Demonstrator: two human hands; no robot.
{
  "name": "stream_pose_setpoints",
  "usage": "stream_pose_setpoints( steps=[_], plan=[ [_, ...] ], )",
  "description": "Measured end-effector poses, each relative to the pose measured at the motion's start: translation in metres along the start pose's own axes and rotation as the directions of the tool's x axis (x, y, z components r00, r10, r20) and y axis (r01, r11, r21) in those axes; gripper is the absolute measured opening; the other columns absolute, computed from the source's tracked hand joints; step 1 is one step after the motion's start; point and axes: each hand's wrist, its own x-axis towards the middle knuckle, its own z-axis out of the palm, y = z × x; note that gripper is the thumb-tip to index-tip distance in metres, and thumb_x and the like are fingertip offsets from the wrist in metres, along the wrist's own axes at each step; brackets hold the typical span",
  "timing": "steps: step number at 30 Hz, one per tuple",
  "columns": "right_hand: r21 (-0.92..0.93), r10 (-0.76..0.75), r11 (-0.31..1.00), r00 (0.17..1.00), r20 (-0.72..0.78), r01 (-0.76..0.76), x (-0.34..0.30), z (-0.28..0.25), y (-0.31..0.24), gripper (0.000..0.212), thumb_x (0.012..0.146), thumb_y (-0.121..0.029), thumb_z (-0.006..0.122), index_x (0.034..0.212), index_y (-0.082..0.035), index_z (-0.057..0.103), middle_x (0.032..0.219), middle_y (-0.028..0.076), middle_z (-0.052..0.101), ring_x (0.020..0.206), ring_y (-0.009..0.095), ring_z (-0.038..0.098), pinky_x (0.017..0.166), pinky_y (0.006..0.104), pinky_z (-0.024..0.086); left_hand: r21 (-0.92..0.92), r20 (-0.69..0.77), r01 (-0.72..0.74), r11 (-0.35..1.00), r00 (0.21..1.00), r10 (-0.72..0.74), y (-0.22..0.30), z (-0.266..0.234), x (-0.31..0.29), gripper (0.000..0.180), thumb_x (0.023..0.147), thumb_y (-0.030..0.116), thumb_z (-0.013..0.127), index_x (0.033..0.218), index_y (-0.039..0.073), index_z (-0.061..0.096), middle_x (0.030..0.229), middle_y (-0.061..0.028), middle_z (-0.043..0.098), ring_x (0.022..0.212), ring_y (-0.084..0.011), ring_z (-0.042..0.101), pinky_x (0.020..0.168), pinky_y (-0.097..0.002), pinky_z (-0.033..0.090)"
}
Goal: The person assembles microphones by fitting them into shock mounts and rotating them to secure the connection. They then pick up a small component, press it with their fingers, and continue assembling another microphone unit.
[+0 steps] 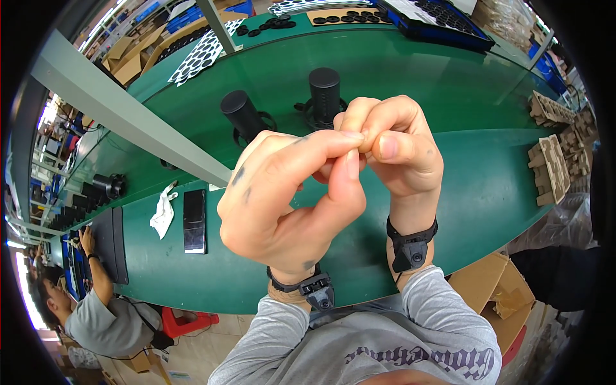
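Note:
My left hand and my right hand meet fingertip to fingertip above the green workbench. Both are closed in a pinch, thumb against forefinger. Whatever lies between the fingertips, if anything, is too small or too hidden to make out. Beyond my hands, two black ribbed cylinders stand on round black bases: a left cylinder, partly behind my left hand, and a right cylinder, its base partly covered by my right hand. Neither hand touches them, as far as I can see.
A grey metal post slants across the left side. Near it lie a phone and a crumpled white cloth. Moulded pulp trays sit at the right edge. Black rings lie at the back. A co-worker sits at far left.

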Motion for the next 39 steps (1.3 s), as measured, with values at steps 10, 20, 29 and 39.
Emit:
stream_pose_setpoints(
  steps=[10, 20, 29, 39],
  plan=[
    [0.047, -0.006, 0.999, 1.0, 0.027, 0.005, -0.001, -0.001, 0.001, 0.016, 0.081, -0.018, 0.064, 0.081, -0.002, 0.067, 0.079, 0.01, 0.061, 0.07, 0.019, 0.054, 0.06, 0.0316, 0.045, -0.066, 0.011, 0.011, 0.998, 1.0, -0.01, -0.003, -0.001, -0.001, 0.031, 0.057, -0.01, 0.07, 0.083, 0.006, 0.07, 0.07, -0.0001, 0.065, 0.056, -0.0097, 0.054, 0.046, -0.0213, 0.034],
    [-0.299, -0.046, 0.954, 0.983, -0.179, -0.01, -0.009, 0.009, -0.021, 0.015, 0.076, -0.01, 0.064, 0.08, 0.004, 0.068, 0.082, 0.021, 0.066, 0.068, 0.022, 0.06, 0.06, 0.0315, 0.049, -0.032, 0.182, -0.161, 0.986, 0.97, 0.164, -0.012, -0.008, 0.005, 0.031, 0.064, -0.014, 0.067, 0.091, 0.0, 0.06, 0.089, -0.0124, 0.061, 0.074, -0.0175, 0.061, 0.052, -0.0204, 0.044],
    [-0.321, -0.042, 0.947, 0.987, -0.158, -0.011, -0.012, 0.007, -0.026, 0.013, 0.075, -0.007, 0.064, 0.081, 0.005, 0.068, 0.084, 0.022, 0.066, 0.071, 0.022, 0.062, 0.064, 0.0308, 0.051, 0.015, 0.159, -0.16, 0.987, 0.975, 0.156, -0.015, -0.005, 0.005, 0.032, 0.053, -0.009, 0.075, 0.08, 0.006, 0.065, 0.079, -0.0048, 0.066, 0.069, -0.0191, 0.062, 0.06, -0.0274, 0.048],
    [-0.363, -0.047, 0.931, 0.984, -0.17, -0.019, -0.013, 0.008, -0.028, 0.012, 0.075, -0.005, 0.064, 0.081, 0.004, 0.069, 0.085, 0.022, 0.066, 0.071, 0.022, 0.063, 0.064, 0.0302, 0.052, 0.057, 0.183, -0.09, 0.994, 0.98, 0.079, -0.01, -0.004, 0.005, 0.03, 0.054, -0.007, 0.073, 0.079, 0.007, 0.065, 0.078, -0.0035, 0.065, 0.068, -0.018, 0.06, 0.056, -0.0267, 0.045]
  ],
)
